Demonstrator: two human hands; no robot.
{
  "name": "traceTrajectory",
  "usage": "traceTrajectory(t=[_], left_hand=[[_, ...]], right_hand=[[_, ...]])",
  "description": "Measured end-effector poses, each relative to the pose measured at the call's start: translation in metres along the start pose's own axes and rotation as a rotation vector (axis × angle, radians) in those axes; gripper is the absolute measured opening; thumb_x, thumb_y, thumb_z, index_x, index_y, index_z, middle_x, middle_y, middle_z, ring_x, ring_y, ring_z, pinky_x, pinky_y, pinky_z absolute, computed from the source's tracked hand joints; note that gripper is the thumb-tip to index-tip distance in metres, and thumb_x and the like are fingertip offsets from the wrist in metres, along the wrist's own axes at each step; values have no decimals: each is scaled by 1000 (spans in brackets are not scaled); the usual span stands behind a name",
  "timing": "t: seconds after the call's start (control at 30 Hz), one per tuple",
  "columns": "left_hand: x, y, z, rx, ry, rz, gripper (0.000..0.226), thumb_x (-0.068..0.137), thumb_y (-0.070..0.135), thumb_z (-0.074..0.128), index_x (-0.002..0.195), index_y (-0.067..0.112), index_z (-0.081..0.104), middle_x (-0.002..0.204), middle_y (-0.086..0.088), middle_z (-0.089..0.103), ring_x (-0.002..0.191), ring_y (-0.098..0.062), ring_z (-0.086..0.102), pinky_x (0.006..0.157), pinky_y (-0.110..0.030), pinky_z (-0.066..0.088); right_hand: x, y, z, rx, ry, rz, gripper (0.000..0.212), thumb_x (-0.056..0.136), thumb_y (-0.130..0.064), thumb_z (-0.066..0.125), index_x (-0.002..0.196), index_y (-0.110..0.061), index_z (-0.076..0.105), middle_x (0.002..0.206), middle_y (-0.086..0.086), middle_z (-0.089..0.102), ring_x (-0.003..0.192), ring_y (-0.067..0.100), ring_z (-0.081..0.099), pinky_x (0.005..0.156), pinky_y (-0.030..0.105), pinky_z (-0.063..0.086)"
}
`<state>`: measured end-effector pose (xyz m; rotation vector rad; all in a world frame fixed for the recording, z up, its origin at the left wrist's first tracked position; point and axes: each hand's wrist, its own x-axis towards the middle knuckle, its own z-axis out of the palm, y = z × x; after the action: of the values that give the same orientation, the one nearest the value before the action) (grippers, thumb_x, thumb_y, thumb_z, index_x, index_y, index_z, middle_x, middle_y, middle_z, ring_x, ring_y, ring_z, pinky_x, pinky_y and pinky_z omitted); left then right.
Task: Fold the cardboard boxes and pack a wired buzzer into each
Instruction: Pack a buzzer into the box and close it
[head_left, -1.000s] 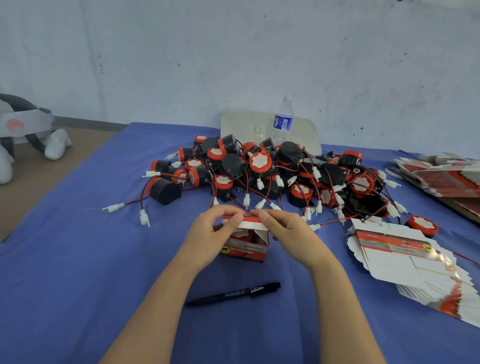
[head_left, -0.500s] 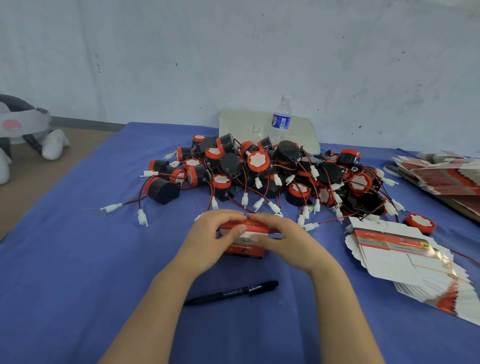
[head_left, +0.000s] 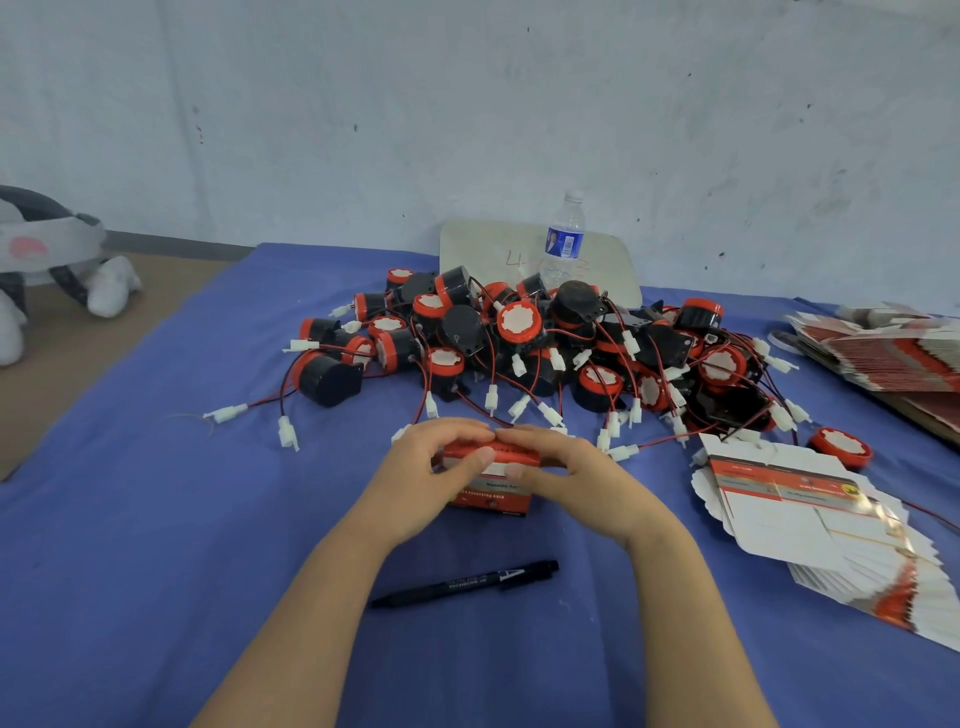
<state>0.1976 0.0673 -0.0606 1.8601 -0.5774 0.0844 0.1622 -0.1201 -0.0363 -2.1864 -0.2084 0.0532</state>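
Since a second ago the white flap went down: the small red box (head_left: 493, 496) now stands closed on the blue bench (head_left: 156, 519), its content hidden. Both the left grip (head_left: 431, 467) and the right grip (head_left: 571, 478) clasp its top edge. Just behind, loose buzzers (head_left: 519, 338) lie heaped.

I have the box (head_left: 491, 493) between my left hand (head_left: 421, 478) and right hand (head_left: 582, 486), the buzzer pile (head_left: 519, 338) behind it, the pen (head_left: 467, 583) before it, flat cartons (head_left: 810, 519) at right.
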Motion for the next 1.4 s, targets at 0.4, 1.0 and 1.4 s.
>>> traceTrajectory(t=[0.4,1.0,1.4], left_hand=[[-2,-5,-7,-199,-142,-231,26,93,38,54,118,44,55,130,18,48,117,-1,50,91,-18,45],[-5,-1,1,-96,-194,-259,50,86,52,55,132,40,38,129,15,43,110,0,50,79,-14,45],[-4,-6,2,-101,-187,-262,40,94,29,53,126,46,38,121,18,42,103,-1,50,74,-13,42]], right_hand=[[2,-3,5,197,62,104,26,94,-34,56,120,-34,61,121,-5,62,111,13,59,98,39,50],[1,4,6,369,27,170,47,94,-36,56,139,-31,44,130,-5,56,119,15,55,104,36,45],[-3,3,3,316,25,57,33,84,-19,72,115,-30,65,114,-8,67,100,1,62,78,16,49]])
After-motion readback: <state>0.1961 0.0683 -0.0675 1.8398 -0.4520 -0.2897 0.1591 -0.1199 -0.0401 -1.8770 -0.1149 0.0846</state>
